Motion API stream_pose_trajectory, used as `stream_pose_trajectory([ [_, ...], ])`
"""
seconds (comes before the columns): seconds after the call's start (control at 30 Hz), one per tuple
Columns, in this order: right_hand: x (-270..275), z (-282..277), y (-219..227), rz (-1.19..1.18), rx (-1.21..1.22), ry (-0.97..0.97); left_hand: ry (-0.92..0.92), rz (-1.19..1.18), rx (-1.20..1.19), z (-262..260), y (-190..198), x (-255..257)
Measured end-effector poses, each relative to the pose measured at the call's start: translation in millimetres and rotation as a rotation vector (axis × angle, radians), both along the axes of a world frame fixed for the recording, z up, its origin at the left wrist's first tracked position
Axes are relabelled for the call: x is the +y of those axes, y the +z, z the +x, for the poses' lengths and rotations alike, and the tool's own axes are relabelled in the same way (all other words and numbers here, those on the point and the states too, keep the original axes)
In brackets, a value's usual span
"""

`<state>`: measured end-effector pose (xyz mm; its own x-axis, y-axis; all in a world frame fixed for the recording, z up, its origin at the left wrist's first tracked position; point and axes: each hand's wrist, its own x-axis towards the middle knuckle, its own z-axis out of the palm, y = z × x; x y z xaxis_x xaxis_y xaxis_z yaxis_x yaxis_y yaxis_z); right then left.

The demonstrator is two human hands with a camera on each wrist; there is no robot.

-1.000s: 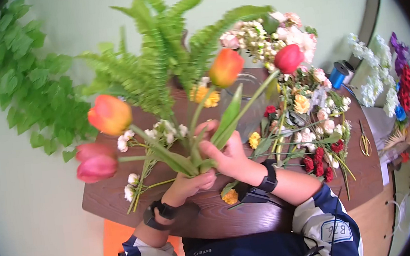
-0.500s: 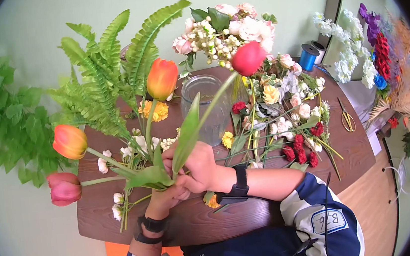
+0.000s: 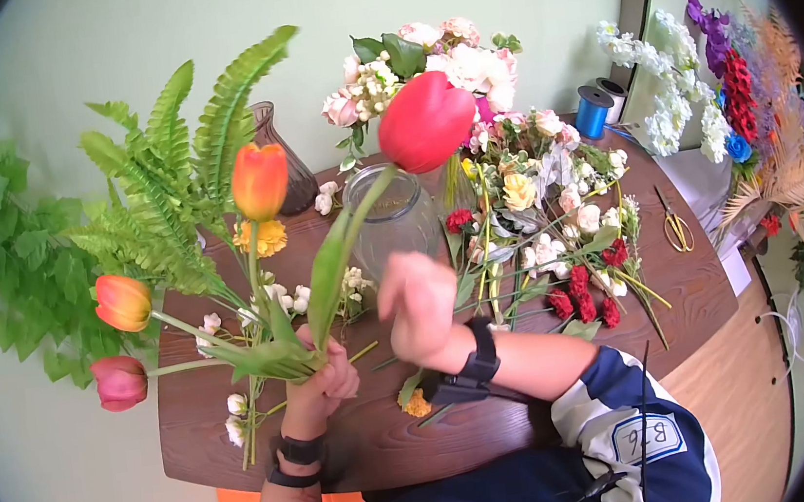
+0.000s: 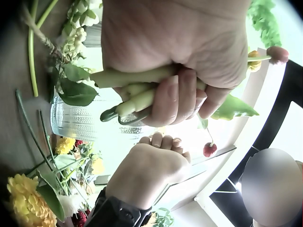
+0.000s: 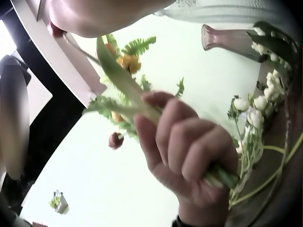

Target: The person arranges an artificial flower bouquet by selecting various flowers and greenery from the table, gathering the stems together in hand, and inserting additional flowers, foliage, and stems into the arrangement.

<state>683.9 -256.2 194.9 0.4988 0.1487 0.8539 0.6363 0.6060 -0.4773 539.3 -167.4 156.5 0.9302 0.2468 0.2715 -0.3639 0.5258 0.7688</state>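
My left hand (image 3: 322,377) grips a bunch of tulip stems low down. Their thick pale ends (image 4: 137,103) stick out of the fist in the left wrist view. A red tulip (image 3: 426,121) leans right, an orange tulip (image 3: 259,181) stands nearer the middle, and a yellow-orange tulip (image 3: 123,303) and a pink tulip (image 3: 121,382) fan out left. Broad leaves (image 3: 328,276) rise among the stems. Apart from the bunch, just to its right, my right hand (image 3: 420,306) is raised with loosely bent fingers, holding nothing and blurred. Behind it stands a glass jar (image 3: 389,223).
Green fern fronds (image 3: 167,158) spread behind the tulips, near a dark narrow-necked vase (image 3: 289,180). Pink and white flowers (image 3: 476,72) stand at the back. Cut roses and red blooms (image 3: 581,296) lie right, with scissors (image 3: 677,230) and blue ribbon spool (image 3: 593,113) beyond. A yellow flower (image 3: 416,403) lies near the front.
My right hand has come away from the stems to the right; before, both hands were together on the bunch. The left hand keeps its hold. The head view has shifted rightward.
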Motion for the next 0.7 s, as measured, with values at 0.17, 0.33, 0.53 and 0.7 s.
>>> stream_pose_trajectory([
  [0.17, -11.1, 41.2, 23.1, 0.232, 0.132, -0.098, 0.028, -0.010, -0.045, 0.2, 0.8, 5.1],
  [0.33, -53.2, 58.8, 70.8, 0.289, 0.038, -0.358, -0.015, -0.026, -0.064, 0.3, 1.5, 4.8],
  [0.53, -87.8, 126.3, 75.9, -0.129, 0.234, -0.372, -0.020, -0.029, -0.065, 1.1, 2.9, 3.8],
  [0.7, -110.2, 175.7, 27.8, -0.986, 0.087, -0.758, -0.026, -0.037, -0.079, 3.1, 0.5, 3.1],
])
